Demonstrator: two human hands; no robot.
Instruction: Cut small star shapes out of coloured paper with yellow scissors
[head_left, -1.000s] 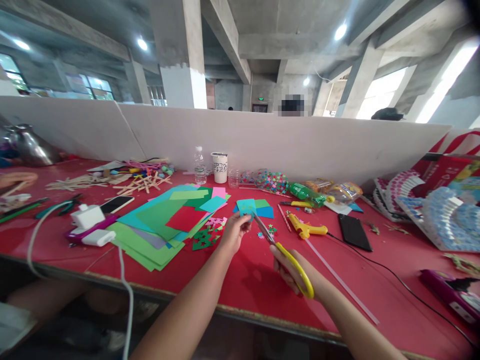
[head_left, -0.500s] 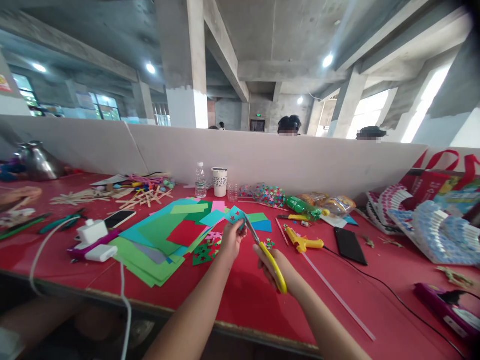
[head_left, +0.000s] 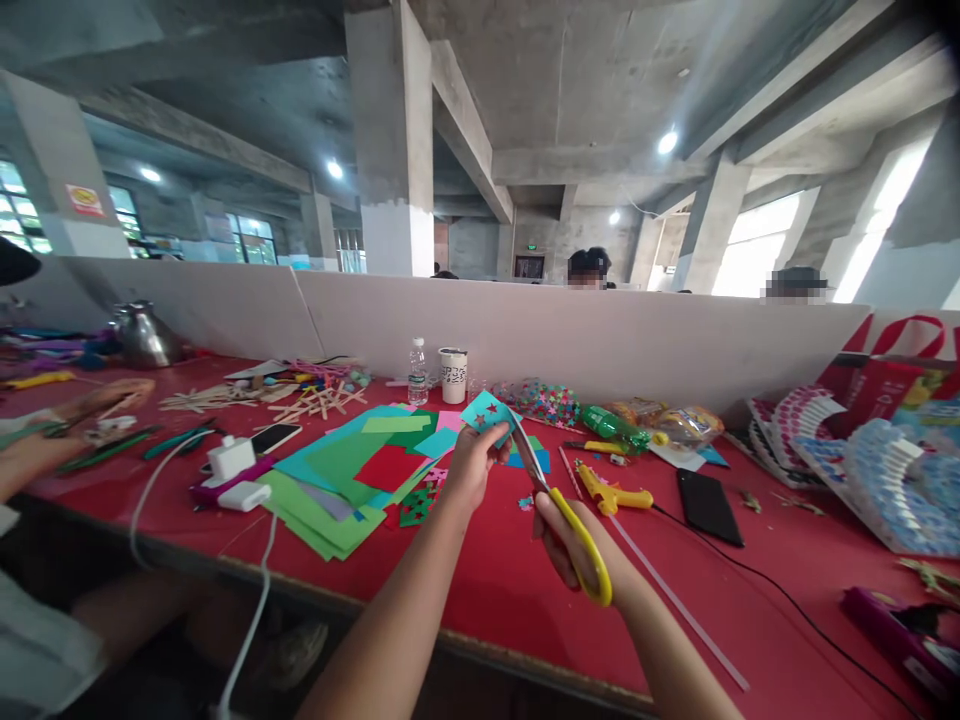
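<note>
My left hand (head_left: 471,464) pinches a small teal paper piece (head_left: 486,410) with star-shaped holes and holds it up over the red table (head_left: 495,580). My right hand (head_left: 577,550) is closed round the yellow handles of a pair of scissors (head_left: 559,505). The scissor blades point up and left and meet the right edge of the teal piece. Below the piece, loose paper stars (head_left: 525,500) lie on the table. A pile of coloured paper sheets (head_left: 341,465) lies to the left of my left hand.
A yellow glue gun (head_left: 611,492), a black phone (head_left: 709,506) with its cable and a thin clear stick (head_left: 675,605) lie to the right. A bottle (head_left: 417,372) and cup (head_left: 452,375) stand by the white partition (head_left: 637,340). Another person's hand (head_left: 45,445) works at far left beside wooden sticks (head_left: 300,400).
My head has turned left and tilted up, so the table shifted right in view. Both hands stay together on the teal piece; the scissors have tilted flatter against its right edge.
</note>
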